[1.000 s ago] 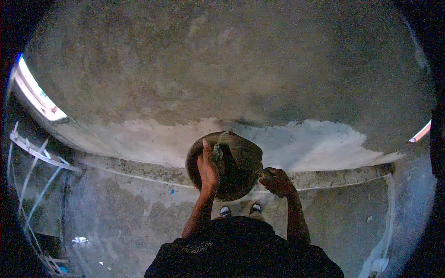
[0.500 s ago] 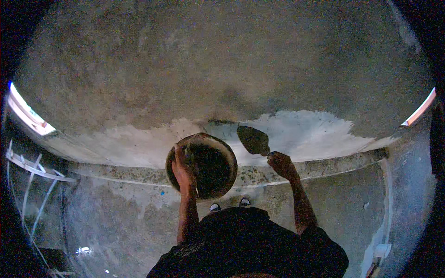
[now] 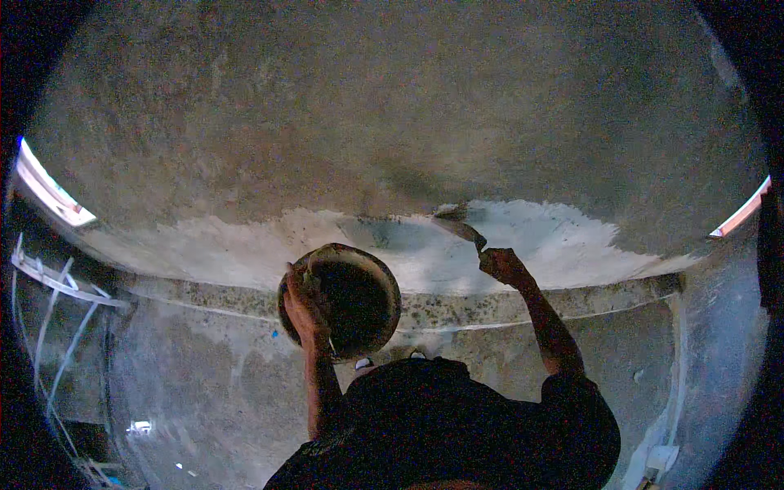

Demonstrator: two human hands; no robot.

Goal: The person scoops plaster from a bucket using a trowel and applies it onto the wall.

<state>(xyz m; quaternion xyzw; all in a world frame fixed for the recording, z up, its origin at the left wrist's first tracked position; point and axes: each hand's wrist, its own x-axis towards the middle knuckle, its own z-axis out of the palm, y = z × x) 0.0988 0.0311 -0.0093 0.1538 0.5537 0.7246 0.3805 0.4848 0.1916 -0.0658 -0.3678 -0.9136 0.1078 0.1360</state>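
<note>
A round, shallow basin point(image 3: 382, 276) hangs tilted in front of my body, its dark inside toward me. My left hand point(image 3: 306, 309) grips it at the left side, with fingers over the rim; what the basin holds is too dark to make out. In my right hand point(image 3: 504, 268) is the handle of a trowel point(image 3: 461, 227), its blade pointing up and left. That blade is seen nearly edge-on, against the wall at the upper edge of a pale plastered patch point(image 3: 539, 237). A small grey lump or smear shows by its tip.
A grey rough wall point(image 3: 392, 106) rises ahead, with a speckled ledge point(image 3: 490, 312) along its foot. At the far left stands a pale metal frame point(image 3: 61, 286). Bright openings lie at both sides. A light box-like object point(image 3: 661, 457) sits low right.
The trowel has turned from showing its broad face to nearly edge-on, and my right hand has moved slightly right and up. The basin has shifted a little left and down.
</note>
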